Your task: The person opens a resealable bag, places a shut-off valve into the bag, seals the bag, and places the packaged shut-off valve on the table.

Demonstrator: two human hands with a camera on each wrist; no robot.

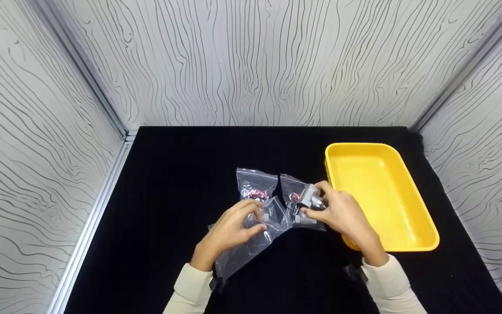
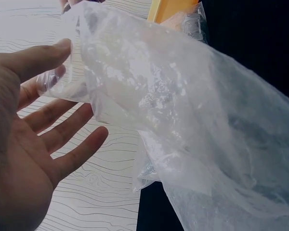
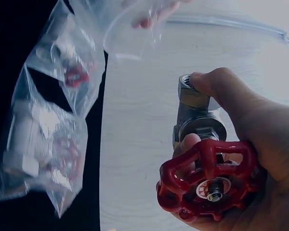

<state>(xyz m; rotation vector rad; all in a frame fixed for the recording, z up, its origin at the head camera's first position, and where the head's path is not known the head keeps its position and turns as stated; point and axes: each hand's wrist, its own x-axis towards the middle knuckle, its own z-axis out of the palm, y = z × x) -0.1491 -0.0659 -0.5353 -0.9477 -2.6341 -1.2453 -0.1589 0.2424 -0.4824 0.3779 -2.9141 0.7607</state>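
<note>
My right hand [image 1: 342,213] grips a metal valve [image 1: 308,196]. In the right wrist view the valve's red handwheel [image 3: 209,180] faces the camera, and the thumb lies on the end of its body. My left hand [image 1: 231,229] holds a clear zip bag [image 1: 244,253] near its mouth, thumb and index finger at the edge and the other fingers spread in the left wrist view. Beyond the hands lie two more bags. The left bagged valve [image 1: 257,194] shows red through the plastic; the right bag [image 1: 305,220], partly under my right hand, also holds a valve.
A yellow tray [image 1: 425,235] stands to the right, close beside my right hand. Black cloth [image 1: 168,183] covers the table. Wood-patterned panels [image 1: 251,65] rise at the back and both sides, with a metal rail [image 1: 89,226] along the left edge.
</note>
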